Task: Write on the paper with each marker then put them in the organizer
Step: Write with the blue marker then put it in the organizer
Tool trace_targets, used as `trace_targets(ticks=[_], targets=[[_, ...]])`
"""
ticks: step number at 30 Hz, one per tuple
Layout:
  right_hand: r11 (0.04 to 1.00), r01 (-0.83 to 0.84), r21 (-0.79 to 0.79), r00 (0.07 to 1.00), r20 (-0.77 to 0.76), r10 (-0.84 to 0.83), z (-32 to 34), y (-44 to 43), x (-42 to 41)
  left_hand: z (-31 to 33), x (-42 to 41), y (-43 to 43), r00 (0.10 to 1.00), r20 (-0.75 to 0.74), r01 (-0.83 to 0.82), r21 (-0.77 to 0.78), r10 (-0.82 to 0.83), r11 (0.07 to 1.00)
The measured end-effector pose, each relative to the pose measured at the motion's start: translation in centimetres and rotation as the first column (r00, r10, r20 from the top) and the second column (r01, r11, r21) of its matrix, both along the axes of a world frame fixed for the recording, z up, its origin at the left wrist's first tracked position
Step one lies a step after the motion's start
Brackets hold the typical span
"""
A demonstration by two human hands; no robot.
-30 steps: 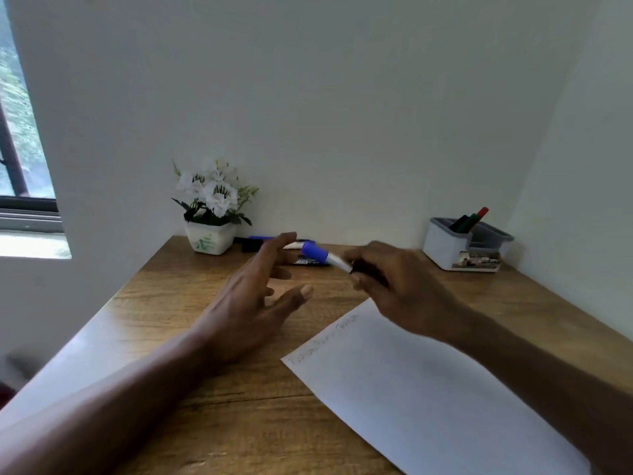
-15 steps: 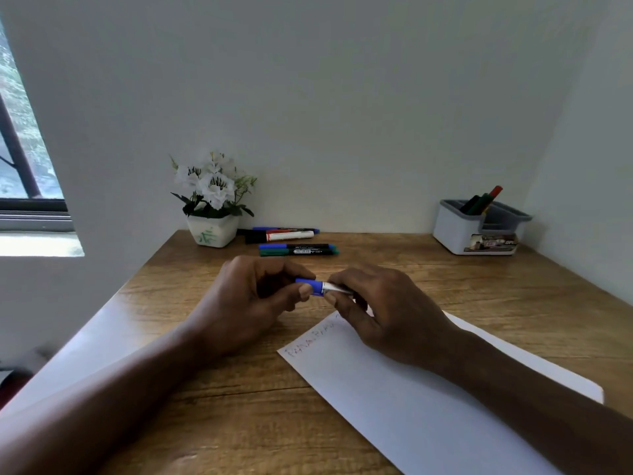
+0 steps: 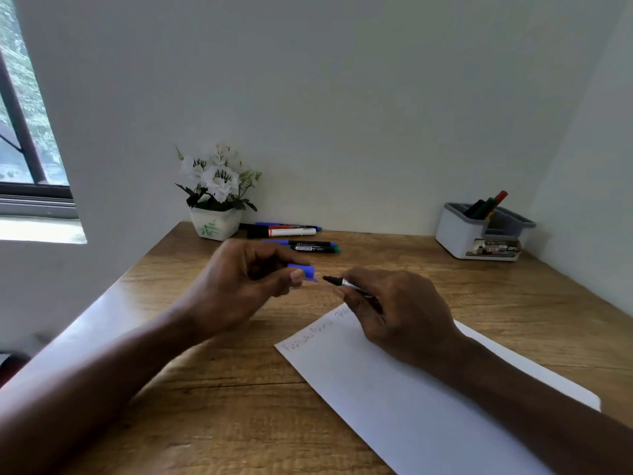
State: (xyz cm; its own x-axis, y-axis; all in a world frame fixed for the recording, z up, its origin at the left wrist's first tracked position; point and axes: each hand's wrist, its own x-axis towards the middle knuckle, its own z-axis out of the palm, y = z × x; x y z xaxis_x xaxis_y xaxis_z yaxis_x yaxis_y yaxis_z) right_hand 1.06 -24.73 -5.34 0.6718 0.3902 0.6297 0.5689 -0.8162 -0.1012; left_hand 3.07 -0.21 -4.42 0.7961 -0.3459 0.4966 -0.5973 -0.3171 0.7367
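Observation:
My left hand [image 3: 246, 286] pinches a blue marker cap [image 3: 303, 270], held just apart from the marker. My right hand [image 3: 400, 317] grips the uncapped marker [image 3: 342, 283], its dark tip pointing left toward the cap. Both hover above the top corner of a white paper [image 3: 394, 406] that bears faint writing along its upper edge. Several more markers [image 3: 294, 240] lie at the back of the wooden desk [image 3: 222, 423]. A white and grey organizer [image 3: 479, 241] at the back right holds a few markers standing upright.
A white pot of white flowers [image 3: 215, 200] stands at the back left, beside the loose markers. Walls close the desk at the back and right. A window [image 3: 24, 132] is at the far left.
The hands came down toward the paper. The left hand closed on the blue cap and pulled it off, so cap and marker are now apart.

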Motion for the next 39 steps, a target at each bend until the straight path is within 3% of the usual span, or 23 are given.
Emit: trace_targets(ticks=[3, 5, 9, 13, 15, 18, 20, 22, 23, 25, 29, 35, 39], targets=[[0.998, 0.030, 0.063, 1.000, -0.006, -0.029, 0.2, -1.2, 0.5, 0.2, 0.6, 1.0, 0.996, 0.017, -0.086, -0.118, 0.088, 0.989], [0.985, -0.004, 0.173, 0.994, -0.103, 0.022, 0.4, -1.6, 0.8, 0.0, 0.9, 1.5, 0.992, 0.003, -0.123, -0.088, 0.123, 0.989], [0.949, -0.092, 0.302, 0.965, -0.210, 0.161, 0.8, -1.7, 1.1, -0.4, 0.7, 1.4, 0.973, 0.048, -0.231, 0.090, 0.227, 0.969], [0.868, -0.045, 0.495, 0.914, -0.330, 0.235, 0.9, -1.6, 0.6, -0.5, 0.6, 0.9, 0.943, 0.141, -0.334, 0.353, 0.303, 0.874], [0.759, 0.005, 0.651, 0.858, -0.392, 0.331, 1.4, -1.2, 0.4, -0.6, 0.8, 0.8, 0.949, 0.160, -0.317, 0.487, 0.273, 0.814], [0.464, 0.148, 0.873, 0.715, -0.419, 0.560, 1.8, -1.3, 0.7, -0.6, 0.8, 0.6, 0.956, 0.151, -0.292, 0.577, 0.252, 0.762], [0.216, 0.242, 0.946, 0.572, -0.319, 0.756, 1.8, -1.8, 0.9, -0.5, 0.7, 0.6, 0.953, 0.134, -0.298, 0.593, 0.273, 0.748], [0.075, 0.297, 0.952, 0.498, -0.222, 0.838, 1.7, -2.3, 1.1, -0.4, 0.4, 0.5, 0.951, 0.088, -0.281, 0.643, 0.295, 0.713], [0.077, 0.308, 0.948, 0.493, -0.229, 0.839, 1.8, -2.4, 1.0, -0.4, 0.2, 0.4, 0.950, 0.058, -0.264, 0.671, 0.305, 0.693], [0.190, 0.279, 0.941, 0.539, -0.317, 0.781, 1.9, -2.4, 1.0, -0.5, 0.0, 0.0, 0.946, -0.010, -0.219, 0.717, 0.324, 0.661], [0.597, 0.277, 0.753, 0.730, -0.569, 0.378, 1.2, -2.1, 1.2, -0.6, 0.2, -0.3, 0.941, -0.087, -0.120, 0.817, 0.327, 0.564], [0.699, 0.274, 0.660, 0.721, -0.623, 0.305, 1.2, -2.2, 1.3, -0.7, 0.3, 0.0, 0.950, -0.074, -0.106, 0.837, 0.303, 0.537], [0.712, 0.313, 0.629, 0.692, -0.664, 0.283, 1.2, -2.3, 1.8, -0.6, 0.4, -0.1, 0.950, -0.083, -0.097, 0.836, 0.300, 0.540]])
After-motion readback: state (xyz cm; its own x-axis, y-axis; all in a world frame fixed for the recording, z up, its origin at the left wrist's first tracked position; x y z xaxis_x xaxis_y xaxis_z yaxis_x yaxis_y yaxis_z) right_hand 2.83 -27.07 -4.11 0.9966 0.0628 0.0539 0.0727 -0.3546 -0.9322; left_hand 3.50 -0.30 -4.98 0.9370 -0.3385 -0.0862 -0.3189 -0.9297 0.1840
